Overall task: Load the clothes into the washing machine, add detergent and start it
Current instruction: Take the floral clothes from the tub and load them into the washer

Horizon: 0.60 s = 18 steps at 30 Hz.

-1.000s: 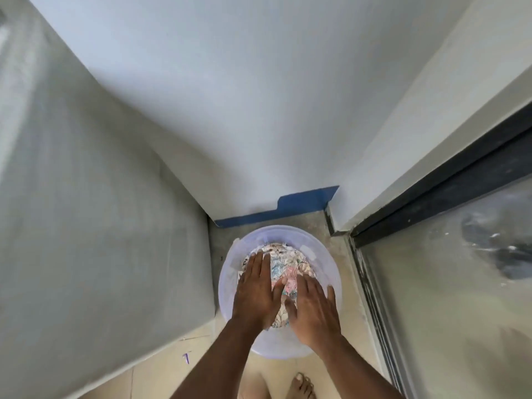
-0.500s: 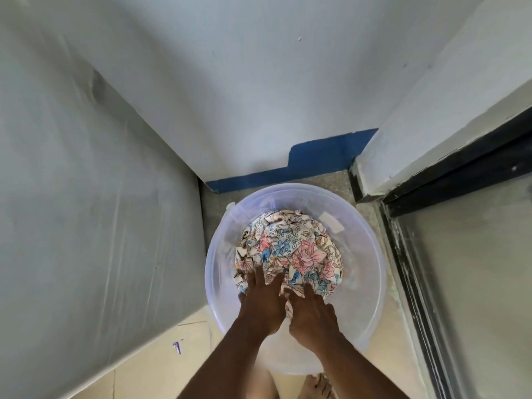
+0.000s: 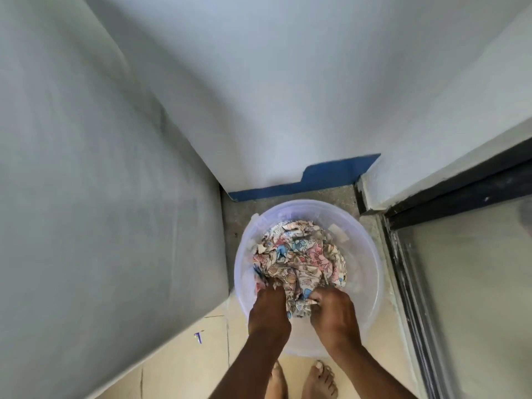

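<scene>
We bent over the clear plastic tub on the floor, left hand and right hand both clenched in the floral clothes inside. Gathering laundry, we judged; lifting it toward an unseen washer came next.

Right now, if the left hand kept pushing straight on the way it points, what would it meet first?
The left hand points down and away into the floral cloth, which its fingers already grip. Going on, it would probably press through that bundle toward the far wall of the clear tub; depth is unclear.
</scene>
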Motion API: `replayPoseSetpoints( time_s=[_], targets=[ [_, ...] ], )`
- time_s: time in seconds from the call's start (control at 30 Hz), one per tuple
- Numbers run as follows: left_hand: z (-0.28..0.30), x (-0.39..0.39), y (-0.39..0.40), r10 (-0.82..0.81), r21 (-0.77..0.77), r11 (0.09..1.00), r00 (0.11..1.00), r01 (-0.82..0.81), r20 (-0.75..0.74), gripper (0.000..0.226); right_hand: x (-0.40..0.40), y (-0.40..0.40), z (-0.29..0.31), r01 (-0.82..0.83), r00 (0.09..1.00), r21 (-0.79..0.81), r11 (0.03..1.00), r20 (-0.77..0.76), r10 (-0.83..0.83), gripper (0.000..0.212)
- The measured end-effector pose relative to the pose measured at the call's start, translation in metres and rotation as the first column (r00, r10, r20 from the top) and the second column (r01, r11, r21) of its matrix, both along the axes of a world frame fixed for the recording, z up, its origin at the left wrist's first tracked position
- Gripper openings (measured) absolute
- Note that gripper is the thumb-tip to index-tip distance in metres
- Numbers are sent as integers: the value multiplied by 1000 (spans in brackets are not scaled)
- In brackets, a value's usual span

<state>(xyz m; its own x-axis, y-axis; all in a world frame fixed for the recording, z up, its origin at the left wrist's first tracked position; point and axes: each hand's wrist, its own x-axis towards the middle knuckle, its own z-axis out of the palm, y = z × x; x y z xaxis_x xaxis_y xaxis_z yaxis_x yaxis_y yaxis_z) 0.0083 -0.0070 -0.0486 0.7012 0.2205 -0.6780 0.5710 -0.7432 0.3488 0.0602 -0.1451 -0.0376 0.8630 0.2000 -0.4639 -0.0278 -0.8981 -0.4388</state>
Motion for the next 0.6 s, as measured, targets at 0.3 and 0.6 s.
replayPoseSetpoints(
  time_s=[0.3,0.6],
  targets=[
    [232,14,-15,163,-193,976,935,-105,314,62,27,2,279,-77,949,54,996,310,56,31],
    [435,41,-16,171,-124,984,854,-126,491,19,19,8,452,-154,868,113,982,490,80,27]
  ],
)
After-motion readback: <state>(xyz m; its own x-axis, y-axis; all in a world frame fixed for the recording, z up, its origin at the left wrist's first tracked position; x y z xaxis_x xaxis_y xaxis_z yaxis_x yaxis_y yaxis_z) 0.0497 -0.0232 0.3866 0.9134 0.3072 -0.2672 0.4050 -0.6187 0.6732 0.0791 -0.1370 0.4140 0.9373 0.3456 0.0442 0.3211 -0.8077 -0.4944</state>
